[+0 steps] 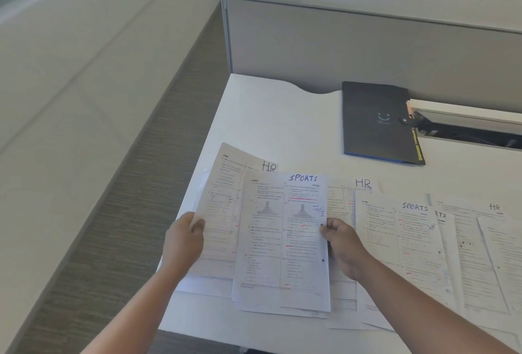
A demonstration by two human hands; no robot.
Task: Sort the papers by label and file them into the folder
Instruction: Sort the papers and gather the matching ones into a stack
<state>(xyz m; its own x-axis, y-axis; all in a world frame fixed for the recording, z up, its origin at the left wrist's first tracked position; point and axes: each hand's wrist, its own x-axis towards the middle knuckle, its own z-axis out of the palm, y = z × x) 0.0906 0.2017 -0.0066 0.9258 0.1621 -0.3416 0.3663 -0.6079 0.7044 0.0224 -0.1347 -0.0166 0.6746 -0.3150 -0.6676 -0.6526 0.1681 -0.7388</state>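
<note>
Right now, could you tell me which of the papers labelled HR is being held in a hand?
The leftmost HR paper, pinched at its left edge by the left hand; the other two HR sheets lie flat on the desk further right.

Labelled papers (401, 240) spread before shut folder (378, 122)

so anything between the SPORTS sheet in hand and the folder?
Nothing visible. The right hand holds the SPORTS sheet; bare desk lies between it and the folder. The folder is shut, its strap snapped, so it needs opening first.
</note>
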